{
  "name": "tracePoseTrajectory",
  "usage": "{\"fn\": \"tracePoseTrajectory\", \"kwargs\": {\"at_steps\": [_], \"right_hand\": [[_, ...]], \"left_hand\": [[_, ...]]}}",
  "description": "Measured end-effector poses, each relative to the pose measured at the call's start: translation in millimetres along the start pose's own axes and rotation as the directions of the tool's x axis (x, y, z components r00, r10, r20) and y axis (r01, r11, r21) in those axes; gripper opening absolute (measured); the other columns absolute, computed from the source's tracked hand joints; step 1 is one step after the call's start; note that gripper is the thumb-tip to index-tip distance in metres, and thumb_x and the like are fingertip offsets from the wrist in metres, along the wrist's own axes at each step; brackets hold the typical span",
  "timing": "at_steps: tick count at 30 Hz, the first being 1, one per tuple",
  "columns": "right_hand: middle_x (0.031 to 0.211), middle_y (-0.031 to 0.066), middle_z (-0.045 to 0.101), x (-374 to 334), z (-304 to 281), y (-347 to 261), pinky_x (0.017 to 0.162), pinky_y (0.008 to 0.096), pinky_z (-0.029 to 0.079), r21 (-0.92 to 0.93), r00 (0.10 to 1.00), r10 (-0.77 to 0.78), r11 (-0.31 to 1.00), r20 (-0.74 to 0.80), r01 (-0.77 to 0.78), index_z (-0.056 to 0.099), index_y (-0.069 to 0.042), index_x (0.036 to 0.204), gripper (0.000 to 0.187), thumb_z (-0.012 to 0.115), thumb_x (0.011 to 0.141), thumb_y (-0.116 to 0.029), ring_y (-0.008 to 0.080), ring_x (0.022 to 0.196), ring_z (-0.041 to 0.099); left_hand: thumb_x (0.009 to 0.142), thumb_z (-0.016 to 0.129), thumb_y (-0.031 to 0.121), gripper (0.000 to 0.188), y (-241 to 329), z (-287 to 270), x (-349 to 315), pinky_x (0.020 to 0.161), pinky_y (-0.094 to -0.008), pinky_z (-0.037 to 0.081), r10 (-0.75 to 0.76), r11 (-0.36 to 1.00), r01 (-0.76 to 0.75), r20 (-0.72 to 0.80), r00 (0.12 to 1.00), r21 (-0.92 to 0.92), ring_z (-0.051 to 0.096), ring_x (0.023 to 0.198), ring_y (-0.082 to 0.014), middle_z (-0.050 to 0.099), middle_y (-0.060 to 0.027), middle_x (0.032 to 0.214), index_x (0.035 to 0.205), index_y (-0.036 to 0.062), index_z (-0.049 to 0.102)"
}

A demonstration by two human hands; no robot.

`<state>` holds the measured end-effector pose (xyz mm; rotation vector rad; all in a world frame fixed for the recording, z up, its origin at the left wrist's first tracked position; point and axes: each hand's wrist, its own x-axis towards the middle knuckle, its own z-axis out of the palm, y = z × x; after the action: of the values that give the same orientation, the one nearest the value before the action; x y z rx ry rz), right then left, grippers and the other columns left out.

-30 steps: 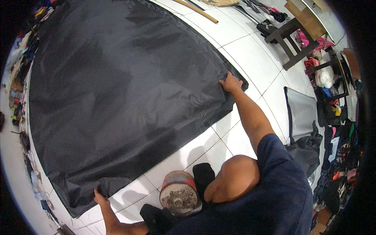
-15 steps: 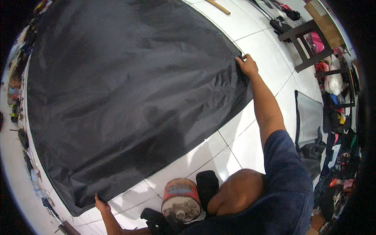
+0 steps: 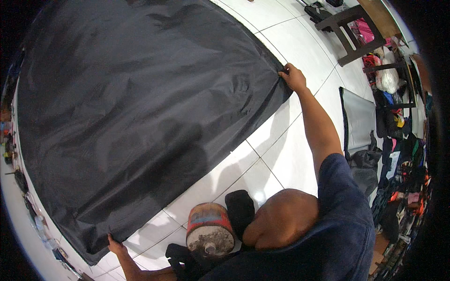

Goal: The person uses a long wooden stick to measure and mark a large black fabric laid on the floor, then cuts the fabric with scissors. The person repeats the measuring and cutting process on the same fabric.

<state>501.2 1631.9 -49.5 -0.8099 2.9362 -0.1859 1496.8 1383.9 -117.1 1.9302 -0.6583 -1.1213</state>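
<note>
A large sheet of black fabric (image 3: 140,103) lies spread over the white tiled floor, wrinkled toward its right corner and lower left. My right hand (image 3: 294,78) pinches the sheet's edge near its right corner, with my arm stretched forward. At the lower left, my left hand (image 3: 115,244) grips the near edge close to the other corner, thumb on top and the other fingers hidden beneath the cloth. Between the two hands the near edge runs slantwise across the tiles.
A worn red round container (image 3: 210,229) stands by my bent knee (image 3: 286,218). To the right are a grey sheet piece (image 3: 360,119), a dark stool (image 3: 349,35) and piled bags and cloth (image 3: 398,154). Small items line the left wall. White tiles (image 3: 293,154) show beside the fabric.
The view has shifted, so the stool, container and floor sit further left. Both hands still hold the fabric's edge, and the cloth near my right hand looks pulled straighter.
</note>
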Motion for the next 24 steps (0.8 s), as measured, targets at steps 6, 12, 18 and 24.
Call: {"fn": "tracePoseTrajectory", "kwargs": {"at_steps": [6, 12, 18, 24], "right_hand": [[0.108, 0.0137, 0.069, -25.8, -2.9, -38.8, 0.084, 0.0466, 0.049, -0.114, 0.980, -0.064, 0.993, -0.190, 0.043, 0.061, -0.012, 0.117, 0.039, 0.072, 0.087, -0.035, 0.0338, 0.102, 0.065], [0.120, 0.0162, 0.063, -79.4, 3.4, -147.1, 0.092, 0.0472, 0.047, 0.010, 0.814, -0.509, 0.846, -0.280, 0.533, 0.063, -0.009, 0.122, 0.050, 0.073, 0.083, -0.039, 0.0351, 0.111, 0.060], [0.157, 0.0206, 0.030, -105.1, 52.5, -260.9, 0.115, 0.0617, 0.020, -0.006, 0.763, -0.646, 0.763, -0.027, 0.646, 0.040, -0.020, 0.150, 0.081, 0.047, 0.088, -0.072, 0.0411, 0.145, 0.026], [0.161, 0.0202, 0.021, -83.3, 73.3, -286.3, 0.115, 0.0659, 0.015, 0.017, 0.807, -0.585, 0.810, 0.076, 0.586, 0.032, -0.023, 0.155, 0.091, 0.042, 0.085, -0.080, 0.0429, 0.149, 0.017]], "left_hand": [[0.083, 0.077, 0.036, 0.063, 9.5, -0.9, -21.5, 0.094, -0.0481, 0.051, 0.173, 0.949, -0.076, -0.305, 0.936, 0.306, 0.063, 0.108, -0.0371, 0.062, -0.0221, 0.124, 0.125, -0.0072, 0.056], [0.091, 0.069, 0.040, 0.060, 78.2, 98.2, -72.3, 0.106, -0.0471, 0.037, 0.829, 0.062, -0.672, 0.337, 0.446, 0.738, 0.049, 0.124, -0.0412, 0.053, -0.0244, 0.135, 0.130, -0.0030, 0.056], [0.091, 0.061, 0.053, 0.071, 116.3, 215.2, -99.3, 0.116, -0.0599, 0.015, 0.463, -0.159, -0.732, 0.705, 0.537, 0.662, 0.025, 0.146, -0.0407, 0.031, -0.0220, 0.157, 0.149, 0.0153, 0.043], [0.089, 0.059, 0.063, 0.092, 109.8, 228.5, -62.2, 0.118, -0.0630, 0.005, 0.292, -0.090, -0.678, 0.670, 0.683, 0.730, 0.006, 0.151, -0.0408, 0.007, -0.0175, 0.165, 0.159, 0.0196, 0.017]]}}
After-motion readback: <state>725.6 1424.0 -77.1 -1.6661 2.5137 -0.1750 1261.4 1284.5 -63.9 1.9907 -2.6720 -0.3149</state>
